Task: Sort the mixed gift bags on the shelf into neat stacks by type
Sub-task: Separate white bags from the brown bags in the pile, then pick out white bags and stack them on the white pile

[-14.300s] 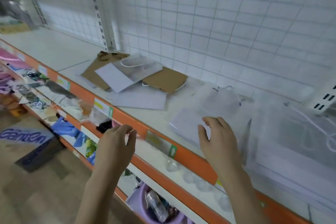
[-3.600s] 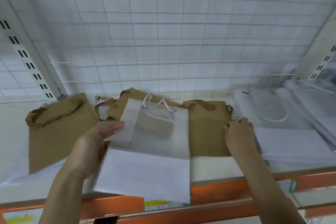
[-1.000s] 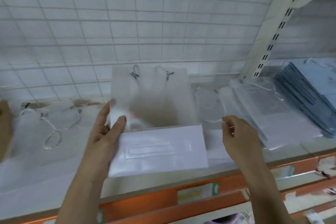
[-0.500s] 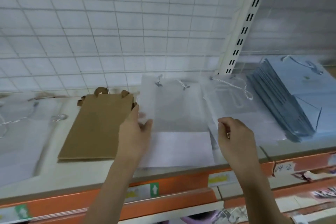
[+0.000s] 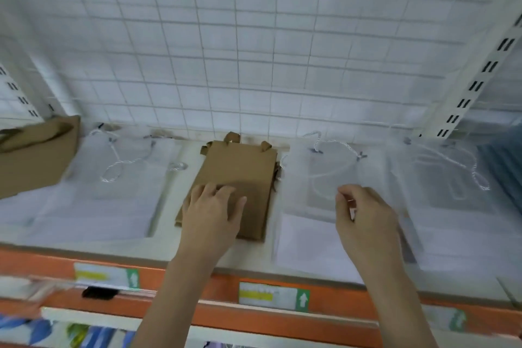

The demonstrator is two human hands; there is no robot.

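Observation:
A small brown paper gift bag [image 5: 240,175] lies flat in the middle of the shelf, and my left hand [image 5: 210,212] rests on its lower half with fingers spread. To its right lies a translucent white bag with rope handles [image 5: 316,186]. My right hand [image 5: 364,215] hovers over that bag's right side, fingers loosely curled and holding nothing. Another translucent stack [image 5: 446,200] lies further right, and a larger translucent bag [image 5: 113,186] lies to the left.
A bigger brown bag [image 5: 36,150] lies at the far left. A white wire grid [image 5: 254,51] backs the shelf, and a slotted upright [image 5: 474,85] stands at right. The shelf's orange front edge [image 5: 214,288] carries price labels. Blue bags [image 5: 505,167] show at the far right.
My left hand let go of the translucent bag, now lying flat on the shelf, and moved left onto the small brown bag. The view has swung left; my right hand stays above the translucent bags.

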